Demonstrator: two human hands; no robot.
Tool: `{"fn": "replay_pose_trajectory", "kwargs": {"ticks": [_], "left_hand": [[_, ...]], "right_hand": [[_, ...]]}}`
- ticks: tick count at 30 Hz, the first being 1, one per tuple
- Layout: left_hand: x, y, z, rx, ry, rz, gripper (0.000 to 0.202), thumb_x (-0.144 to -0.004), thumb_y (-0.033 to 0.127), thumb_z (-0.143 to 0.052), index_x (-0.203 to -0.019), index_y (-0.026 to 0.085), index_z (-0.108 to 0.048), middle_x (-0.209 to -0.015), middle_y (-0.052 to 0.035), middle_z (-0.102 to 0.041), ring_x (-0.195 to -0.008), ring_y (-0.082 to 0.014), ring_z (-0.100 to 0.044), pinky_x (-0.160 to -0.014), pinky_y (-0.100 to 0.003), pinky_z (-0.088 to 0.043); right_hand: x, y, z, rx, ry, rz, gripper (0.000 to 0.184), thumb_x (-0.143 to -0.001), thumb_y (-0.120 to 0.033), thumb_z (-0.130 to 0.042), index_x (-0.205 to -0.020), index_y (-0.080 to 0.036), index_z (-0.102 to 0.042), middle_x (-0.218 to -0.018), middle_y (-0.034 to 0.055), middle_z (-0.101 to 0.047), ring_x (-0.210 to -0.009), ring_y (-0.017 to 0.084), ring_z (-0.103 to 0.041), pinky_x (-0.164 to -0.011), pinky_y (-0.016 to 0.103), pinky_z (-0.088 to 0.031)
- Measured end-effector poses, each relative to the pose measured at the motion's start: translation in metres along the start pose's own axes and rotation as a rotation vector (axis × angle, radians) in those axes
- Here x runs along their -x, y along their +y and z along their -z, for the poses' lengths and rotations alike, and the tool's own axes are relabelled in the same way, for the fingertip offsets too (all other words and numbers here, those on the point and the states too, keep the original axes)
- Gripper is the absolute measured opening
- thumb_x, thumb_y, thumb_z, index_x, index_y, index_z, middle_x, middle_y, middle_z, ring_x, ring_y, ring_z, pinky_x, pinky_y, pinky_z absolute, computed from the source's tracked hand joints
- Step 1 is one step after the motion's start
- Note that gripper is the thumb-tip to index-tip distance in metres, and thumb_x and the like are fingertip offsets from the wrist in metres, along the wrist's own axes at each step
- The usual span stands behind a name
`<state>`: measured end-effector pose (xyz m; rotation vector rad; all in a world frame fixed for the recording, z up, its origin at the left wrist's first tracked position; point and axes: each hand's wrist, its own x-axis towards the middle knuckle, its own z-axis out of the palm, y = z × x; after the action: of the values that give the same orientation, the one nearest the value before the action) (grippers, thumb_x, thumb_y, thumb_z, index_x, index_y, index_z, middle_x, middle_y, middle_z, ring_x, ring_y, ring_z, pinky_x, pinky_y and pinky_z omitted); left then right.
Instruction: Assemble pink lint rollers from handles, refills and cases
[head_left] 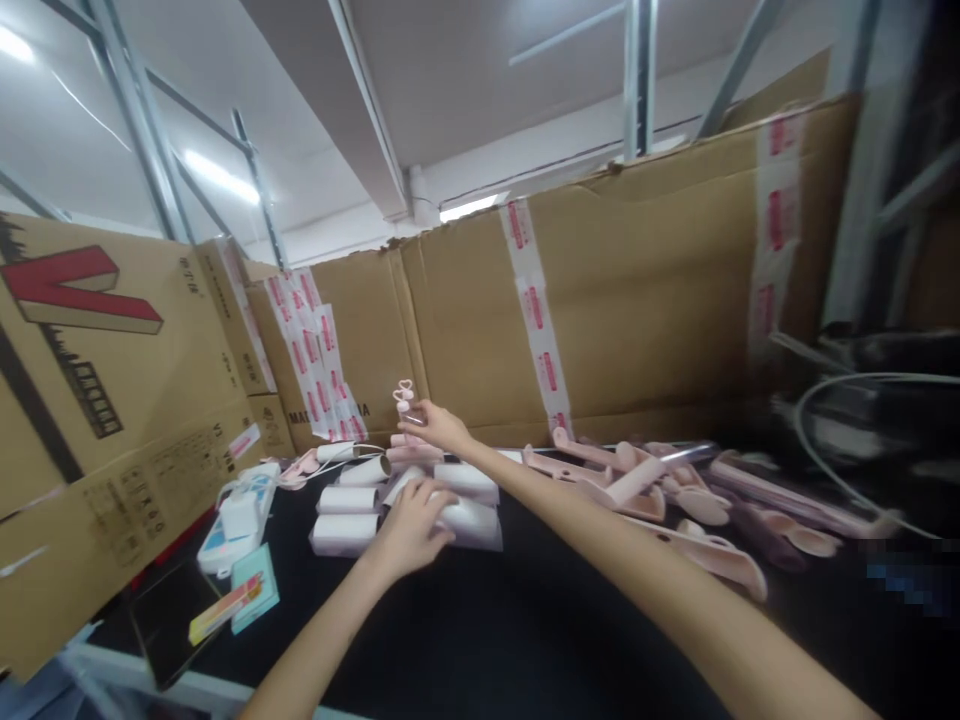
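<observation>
My right hand (442, 430) reaches to the back of the black table. Its fingers are closed on a small clear tube with a pink heart-shaped top (406, 393), held upright. My left hand (412, 525) lies over the middle of a group of white paper rolls (347, 500), fingers bent and thumb apart. Its palm side is hidden, and I see nothing gripped in it. More white rolls (472, 522) lie just right of this hand, partly under its fingers. Pale pink pieces (416, 453) lie behind the rolls, below my right hand.
Pink plastic parts (637, 480) are heaped on the right, beyond my right forearm. On the left are a white-and-blue power strip (238, 520), a turquoise packet (256, 590), a yellow-and-orange strip (225, 607) and a dark flat panel (169, 620). Taped cardboard (465, 330) walls the back.
</observation>
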<state>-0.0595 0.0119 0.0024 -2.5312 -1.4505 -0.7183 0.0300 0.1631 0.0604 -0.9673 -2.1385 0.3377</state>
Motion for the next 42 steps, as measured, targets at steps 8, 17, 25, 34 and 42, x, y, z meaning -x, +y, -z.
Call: {"fn": "replay_pose_trajectory", "kwargs": {"ticks": [8,17,25,34,42], "left_hand": [[-0.014,-0.036,-0.008,0.022,0.011,-0.018,0.041,-0.073,0.021,-0.065,-0.111,0.022,-0.052,-0.118,-0.0076,-0.054,-0.118,-0.0274,-0.043,-0.101,-0.044,-0.035],[-0.037,0.012,0.021,0.826,0.540,-0.096,0.081,-0.071,0.056,-0.061,-0.133,0.022,-0.021,-0.139,-0.0147,-0.034,-0.132,-0.0281,-0.030,-0.109,-0.044,-0.023],[-0.028,0.039,0.010,0.698,-0.186,-0.142,0.045,-0.081,0.026,-0.047,-0.124,0.019,-0.035,-0.115,-0.0093,-0.049,-0.106,-0.0227,-0.051,-0.097,-0.039,-0.037],[-0.017,0.049,0.010,0.473,-0.230,-0.018,0.032,-0.088,0.041,-0.043,-0.113,0.020,-0.043,-0.107,-0.0074,-0.045,-0.103,-0.0241,-0.042,-0.096,-0.044,-0.034],[-0.020,0.050,0.005,0.313,-0.255,-0.065,0.030,-0.091,0.045,-0.035,-0.081,0.019,-0.047,-0.091,-0.0037,-0.048,-0.093,-0.0216,-0.041,-0.086,-0.038,-0.036]], "right_hand": [[-0.011,-0.018,0.011,-0.095,0.193,-0.046,0.030,-0.083,-0.046,-0.054,-0.092,-0.017,-0.059,-0.085,0.0059,-0.065,-0.082,0.021,-0.061,-0.074,0.033,-0.045],[0.096,-0.011,0.129,-0.330,0.208,0.178,0.036,-0.086,-0.050,-0.046,-0.097,-0.017,-0.055,-0.086,0.0042,-0.061,-0.079,0.017,-0.059,-0.070,0.028,-0.048],[0.179,0.019,0.110,-0.617,0.136,0.003,0.052,-0.078,-0.038,-0.063,-0.123,-0.026,-0.040,-0.082,-0.0009,-0.053,-0.063,0.012,-0.050,-0.057,0.024,-0.044],[0.191,0.037,0.117,-0.450,0.046,-0.066,0.050,-0.066,-0.011,-0.048,-0.114,-0.023,-0.045,-0.074,-0.0030,-0.043,-0.073,0.015,-0.047,-0.072,0.030,-0.041],[0.203,0.017,0.123,-0.372,-0.066,0.036,0.056,-0.062,-0.006,-0.046,-0.116,-0.022,-0.048,-0.101,0.0038,-0.052,-0.081,0.016,-0.050,-0.069,0.028,-0.042]]}}
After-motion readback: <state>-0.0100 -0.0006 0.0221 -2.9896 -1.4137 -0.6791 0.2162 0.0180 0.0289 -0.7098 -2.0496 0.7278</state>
